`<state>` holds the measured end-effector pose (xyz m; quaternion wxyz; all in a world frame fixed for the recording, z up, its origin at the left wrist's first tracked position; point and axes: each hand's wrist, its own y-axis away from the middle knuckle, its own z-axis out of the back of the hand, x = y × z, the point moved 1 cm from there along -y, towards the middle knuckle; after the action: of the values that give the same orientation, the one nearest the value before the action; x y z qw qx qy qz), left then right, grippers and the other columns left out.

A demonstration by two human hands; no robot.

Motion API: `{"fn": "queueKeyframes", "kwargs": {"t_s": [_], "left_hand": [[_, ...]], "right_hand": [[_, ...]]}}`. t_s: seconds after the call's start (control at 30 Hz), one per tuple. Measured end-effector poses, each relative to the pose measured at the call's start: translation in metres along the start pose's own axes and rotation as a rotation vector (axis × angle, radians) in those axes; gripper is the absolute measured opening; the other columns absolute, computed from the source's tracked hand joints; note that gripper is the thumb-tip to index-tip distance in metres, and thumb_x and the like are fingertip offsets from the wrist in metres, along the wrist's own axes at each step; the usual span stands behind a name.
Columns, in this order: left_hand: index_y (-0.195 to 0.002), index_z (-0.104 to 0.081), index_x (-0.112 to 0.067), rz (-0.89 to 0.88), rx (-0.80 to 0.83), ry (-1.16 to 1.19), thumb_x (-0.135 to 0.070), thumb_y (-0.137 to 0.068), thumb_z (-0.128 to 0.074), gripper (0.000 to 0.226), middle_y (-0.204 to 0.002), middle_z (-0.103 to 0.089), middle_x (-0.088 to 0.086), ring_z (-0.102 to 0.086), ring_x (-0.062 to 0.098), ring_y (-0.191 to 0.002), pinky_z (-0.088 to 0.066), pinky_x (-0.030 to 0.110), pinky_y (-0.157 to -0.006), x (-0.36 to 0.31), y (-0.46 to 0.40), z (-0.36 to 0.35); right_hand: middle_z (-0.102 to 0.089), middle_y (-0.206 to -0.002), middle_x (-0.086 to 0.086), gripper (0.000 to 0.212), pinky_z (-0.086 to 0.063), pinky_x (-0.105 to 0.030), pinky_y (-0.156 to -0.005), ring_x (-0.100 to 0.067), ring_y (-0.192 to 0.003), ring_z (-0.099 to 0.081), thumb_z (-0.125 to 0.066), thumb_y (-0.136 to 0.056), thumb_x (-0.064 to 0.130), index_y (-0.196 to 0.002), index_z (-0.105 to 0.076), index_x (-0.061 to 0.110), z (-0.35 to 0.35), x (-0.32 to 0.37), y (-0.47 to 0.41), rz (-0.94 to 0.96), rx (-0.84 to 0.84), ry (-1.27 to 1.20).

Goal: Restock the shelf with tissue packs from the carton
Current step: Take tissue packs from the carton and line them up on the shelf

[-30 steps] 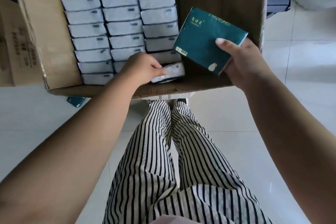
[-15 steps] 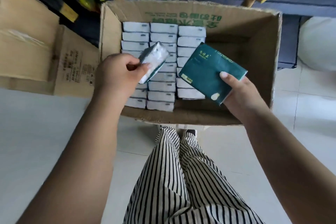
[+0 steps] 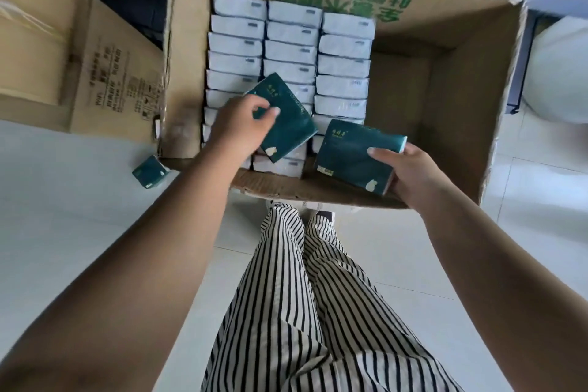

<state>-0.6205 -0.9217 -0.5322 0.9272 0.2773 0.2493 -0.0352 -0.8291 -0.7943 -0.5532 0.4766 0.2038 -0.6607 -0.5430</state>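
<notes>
- My left hand [image 3: 237, 126] is pinching one green tissue pack [image 3: 288, 119] over the carton [image 3: 451, 124].
- My right hand [image 3: 413, 173] is gripping a second pack [image 3: 353, 156] at the near wall.
- I am keeping both level, lifting clear before turning shelfward.

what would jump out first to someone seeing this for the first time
Two dark green tissue packs, one gripped in the left hand over the packed rows, the other in the right hand at the carton's near edge. Behind them the open carton holds three rows of white-ended packs, its right side bare.
</notes>
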Motion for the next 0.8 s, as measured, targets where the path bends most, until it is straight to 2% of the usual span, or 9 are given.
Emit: {"fn": "queueKeyframes", "kwargs": {"t_s": [0.1, 0.17, 0.27, 0.33, 0.5, 0.57, 0.67, 0.73, 0.8], "left_hand": [[-0.126, -0.054, -0.01, 0.047, -0.126, 0.094, -0.03, -0.089, -0.059, 0.042, -0.131, -0.054, 0.005, -0.05, 0.021, -0.119, -0.038, 0.026, -0.091, 0.003, -0.017, 0.013], [-0.131, -0.047, -0.013, 0.11, -0.042, 0.176, -0.035, -0.087, -0.062, 0.051, -0.132, -0.051, 0.002, -0.049, 0.019, -0.118, -0.038, 0.027, -0.092, 0.008, -0.028, 0.011], [-0.12, -0.051, -0.015, 0.23, 0.109, 0.158, -0.046, -0.082, -0.063, 0.05, -0.116, -0.054, -0.001, -0.05, 0.016, -0.099, -0.039, 0.028, -0.079, 0.011, -0.033, -0.001], [-0.109, -0.052, -0.017, 0.305, 0.149, 0.155, -0.053, -0.081, -0.061, 0.047, -0.107, -0.052, -0.002, -0.048, 0.018, -0.094, -0.038, 0.029, -0.077, 0.011, -0.03, -0.004], [-0.085, -0.052, -0.019, 0.386, 0.195, 0.304, -0.059, -0.076, -0.063, 0.043, -0.101, -0.058, 0.0, -0.049, 0.021, -0.095, -0.036, 0.031, -0.079, 0.01, -0.015, 0.014], [-0.084, -0.05, -0.02, 0.355, 0.192, 0.414, -0.055, -0.079, -0.062, 0.037, -0.095, -0.056, -0.004, -0.046, 0.018, -0.096, -0.033, 0.031, -0.08, -0.006, -0.008, 0.035], [-0.098, -0.053, -0.021, 0.235, 0.233, 0.517, -0.049, -0.083, -0.06, 0.032, -0.104, -0.054, -0.005, -0.046, 0.016, -0.104, -0.031, 0.03, -0.085, -0.043, 0.001, 0.07], [-0.097, -0.056, -0.022, 0.118, 0.255, 0.56, -0.044, -0.084, -0.062, 0.026, -0.102, -0.061, -0.006, -0.052, 0.016, -0.105, -0.037, 0.03, -0.088, -0.074, 0.011, 0.096], [-0.092, -0.056, -0.022, 0.011, 0.302, 0.607, -0.03, -0.084, -0.065, 0.014, -0.088, -0.068, -0.011, -0.06, 0.011, -0.091, -0.049, 0.025, -0.08, -0.111, 0.024, 0.121]], "right_hand": [[-0.063, -0.114, -0.01, 0.042, -0.056, -0.036, -0.067, -0.028, -0.101, -0.062, -0.068, -0.083, 0.011, -0.123, -0.052, 0.01, -0.007, 0.002, 0.002, -0.024, 0.036, 0.002], [-0.064, -0.11, -0.011, 0.038, -0.055, -0.034, -0.061, -0.027, -0.097, -0.064, -0.067, -0.084, 0.01, -0.12, -0.053, 0.008, -0.015, 0.001, 0.003, -0.044, 0.051, -0.008], [-0.065, -0.103, -0.012, 0.028, -0.056, -0.031, -0.053, -0.024, -0.085, -0.065, -0.066, -0.086, 0.01, -0.111, -0.054, 0.009, -0.028, -0.001, 0.003, -0.065, 0.042, -0.083], [-0.065, -0.1, -0.014, 0.028, -0.057, -0.036, -0.059, -0.025, -0.081, -0.066, -0.064, -0.086, 0.005, -0.112, -0.054, 0.006, -0.033, 0.002, 0.003, -0.05, 0.046, -0.189], [-0.064, -0.112, -0.016, 0.038, -0.057, -0.04, -0.074, -0.027, -0.093, -0.065, -0.062, -0.086, 0.002, -0.122, -0.051, 0.001, -0.03, 0.023, 0.017, 0.003, 0.081, -0.153], [-0.065, -0.108, -0.013, 0.032, -0.058, -0.035, -0.072, -0.025, -0.094, -0.064, -0.058, -0.088, 0.001, -0.12, -0.053, 0.002, -0.025, 0.041, 0.034, 0.07, 0.14, -0.162], [-0.064, -0.11, -0.011, 0.028, -0.055, -0.032, -0.078, -0.024, -0.101, -0.062, -0.057, -0.089, 0.003, -0.117, -0.055, 0.005, -0.014, 0.072, 0.067, 0.208, 0.173, -0.147], [-0.066, -0.106, -0.009, 0.021, -0.056, -0.034, -0.08, -0.023, -0.098, -0.063, -0.056, -0.089, 0.003, -0.109, -0.058, 0.009, -0.002, 0.094, 0.099, 0.309, 0.179, -0.158], [-0.068, -0.101, -0.009, 0.021, -0.058, -0.036, -0.08, -0.023, -0.094, -0.066, -0.054, -0.087, 0.0, -0.106, -0.059, 0.009, 0.017, 0.114, 0.136, 0.433, 0.184, -0.202]]}}
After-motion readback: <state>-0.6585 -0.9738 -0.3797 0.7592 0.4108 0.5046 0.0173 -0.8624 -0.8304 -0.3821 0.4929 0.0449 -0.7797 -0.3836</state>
